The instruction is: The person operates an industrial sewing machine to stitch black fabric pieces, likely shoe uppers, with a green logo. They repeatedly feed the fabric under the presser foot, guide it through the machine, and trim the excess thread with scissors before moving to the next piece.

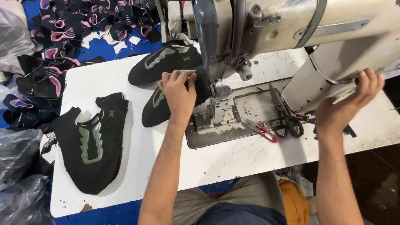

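Black shoe upper [156,109] | left hand [178,92] pinches its edge flat toward needle | right hand [346,102] grips sewing machine [300,29] handwheel, far right, for control

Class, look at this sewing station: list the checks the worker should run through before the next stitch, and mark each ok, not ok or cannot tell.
1. Left hand holds the black shoe upper flat near the needle post: ok.
2. Right hand on the machine's handwheel end: ok.
3. Fingers clear of the needle: cannot tell.
4. Scissors and red-handled snips away from the seam path: ok.
5. Thread in place: cannot tell.
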